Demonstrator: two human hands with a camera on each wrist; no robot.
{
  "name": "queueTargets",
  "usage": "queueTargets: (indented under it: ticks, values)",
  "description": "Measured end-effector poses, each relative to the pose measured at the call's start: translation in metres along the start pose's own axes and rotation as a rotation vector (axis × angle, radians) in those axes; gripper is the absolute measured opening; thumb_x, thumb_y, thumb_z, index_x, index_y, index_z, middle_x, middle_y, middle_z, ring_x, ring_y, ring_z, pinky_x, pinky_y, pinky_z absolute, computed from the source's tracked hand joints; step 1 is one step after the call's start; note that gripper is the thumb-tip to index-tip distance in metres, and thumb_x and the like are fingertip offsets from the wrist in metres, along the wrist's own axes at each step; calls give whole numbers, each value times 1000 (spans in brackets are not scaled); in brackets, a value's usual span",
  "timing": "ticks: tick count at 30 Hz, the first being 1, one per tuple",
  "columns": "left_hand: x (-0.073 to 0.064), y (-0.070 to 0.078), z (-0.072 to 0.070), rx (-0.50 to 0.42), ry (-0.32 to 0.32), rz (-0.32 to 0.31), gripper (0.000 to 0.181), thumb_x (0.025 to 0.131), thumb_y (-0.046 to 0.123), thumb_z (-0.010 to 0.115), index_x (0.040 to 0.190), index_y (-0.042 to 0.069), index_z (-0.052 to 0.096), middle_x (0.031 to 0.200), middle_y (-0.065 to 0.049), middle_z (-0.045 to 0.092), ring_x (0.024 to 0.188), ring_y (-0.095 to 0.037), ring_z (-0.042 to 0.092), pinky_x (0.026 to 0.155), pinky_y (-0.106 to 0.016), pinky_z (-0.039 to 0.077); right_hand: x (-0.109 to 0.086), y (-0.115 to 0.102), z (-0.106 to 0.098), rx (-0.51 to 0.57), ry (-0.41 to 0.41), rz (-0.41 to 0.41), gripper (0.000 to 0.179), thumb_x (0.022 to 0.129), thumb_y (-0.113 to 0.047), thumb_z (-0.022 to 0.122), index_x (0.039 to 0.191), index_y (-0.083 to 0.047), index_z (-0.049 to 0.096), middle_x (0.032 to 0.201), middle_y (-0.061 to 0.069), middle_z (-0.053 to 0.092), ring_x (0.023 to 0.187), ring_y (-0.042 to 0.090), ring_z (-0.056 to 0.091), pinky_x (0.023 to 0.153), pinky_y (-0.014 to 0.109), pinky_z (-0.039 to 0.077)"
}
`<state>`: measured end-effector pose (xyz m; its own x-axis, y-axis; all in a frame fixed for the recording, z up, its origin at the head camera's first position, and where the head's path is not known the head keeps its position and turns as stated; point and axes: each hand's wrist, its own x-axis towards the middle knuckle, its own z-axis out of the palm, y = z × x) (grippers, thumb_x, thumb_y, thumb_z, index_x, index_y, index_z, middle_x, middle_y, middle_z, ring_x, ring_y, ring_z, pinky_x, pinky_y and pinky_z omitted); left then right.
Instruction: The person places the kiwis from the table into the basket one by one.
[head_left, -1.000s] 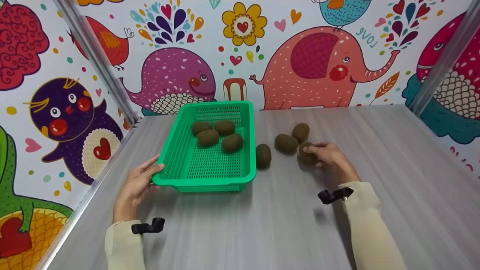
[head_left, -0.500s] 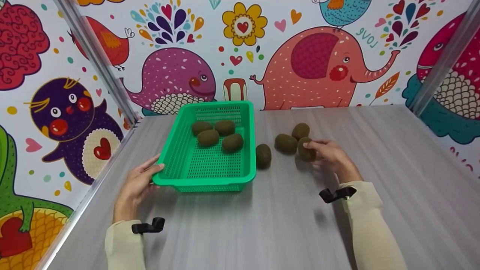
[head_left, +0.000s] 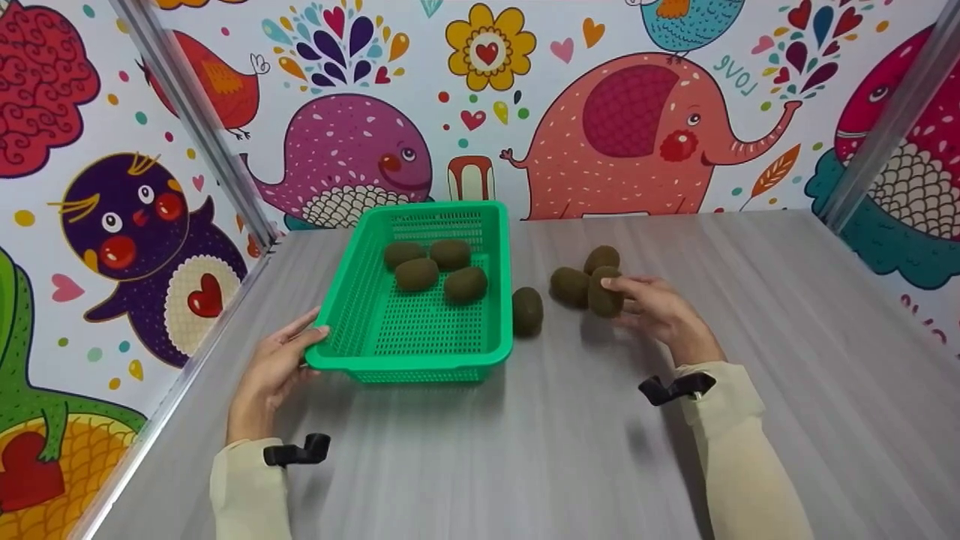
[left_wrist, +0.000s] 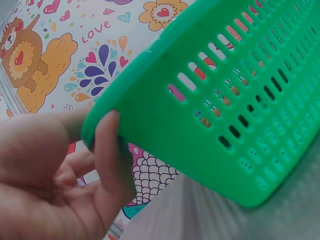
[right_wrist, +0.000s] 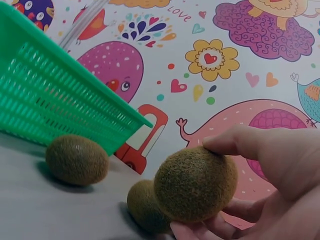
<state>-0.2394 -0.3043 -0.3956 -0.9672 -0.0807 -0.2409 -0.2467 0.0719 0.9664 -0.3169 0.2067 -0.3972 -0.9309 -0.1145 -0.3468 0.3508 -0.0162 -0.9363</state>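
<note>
A green plastic basket (head_left: 409, 363) stands on the table with several brown kiwis (head_left: 416, 275) in its far half. My left hand (head_left: 271, 369) grips the basket's near left corner, thumb over the rim, as the left wrist view also shows. In my right hand (head_left: 666, 311) a kiwi (right_wrist: 196, 184) is pinched between thumb and fingers, a little above the table. Just behind it lie two kiwis, one at the left (head_left: 570, 286) and one farther back (head_left: 602, 259). Another kiwi (head_left: 528, 311) lies right beside the basket's right wall.
The grey wood-grain table (head_left: 480, 457) ends at a back wall (head_left: 480, 135) printed with cartoon animals. A similar printed panel (head_left: 90, 300) closes the left side, with metal posts (head_left: 195, 120) at the corners.
My right hand has raised the kiwi off the table and shifted it slightly left. The left hand and the basket have stayed in place.
</note>
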Motion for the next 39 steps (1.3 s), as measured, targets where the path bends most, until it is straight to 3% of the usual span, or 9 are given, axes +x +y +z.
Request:
queueTargets:
  ticks: [4,8,12,16,25,36,39]
  values:
    - [1,0,0,5,-2,-1,62,101,27,62,157,19,35,82,11,69,62,-3,61,59,-21,54,-2,-2,0,60,-42,-1,75,96,-28,68,152,2,28,142,9,38,135,27,43,117,45,39]
    - [1,0,1,12,-1,-1,63,101,27,62,157,19,35,82,11,69,63,-3,61,60,-21,54,-5,-4,2,130,-85,-7,69,97,-27,68,148,1,30,133,7,44,118,19,54,104,33,51]
    - [1,1,1,20,5,-1,63,100,28,63,157,19,36,84,11,69,63,-2,61,60,-21,54,-6,-5,8,236,-133,-28,48,97,-22,67,133,-2,41,118,5,56,104,15,62,91,29,57]
    - [1,1,2,35,5,6,63,101,28,62,157,18,35,88,11,70,64,-2,61,59,-19,53,-5,-6,16,315,-184,-49,29,99,-18,63,120,-5,49,104,2,67,96,15,67,91,33,58]
    - [0,1,2,36,-3,6,64,100,28,62,157,17,35,88,12,70,65,-2,61,59,-19,54,-7,-6,33,309,-173,-65,49,100,-25,62,138,-8,36,129,9,50,110,19,63,99,36,56]
    - [0,1,-1,6,-10,1,64,100,27,62,157,18,34,83,11,70,63,-2,62,58,-20,54,-15,-10,56,296,-222,-108,37,101,-24,61,130,-10,42,123,8,53,107,20,63,95,32,56]
    - [1,1,-1,3,-9,1,64,100,27,63,157,18,35,83,11,70,63,-2,62,59,-20,55,-19,-12,61,282,-240,-131,39,103,-22,57,135,-10,39,123,6,53,111,20,58,97,30,54]
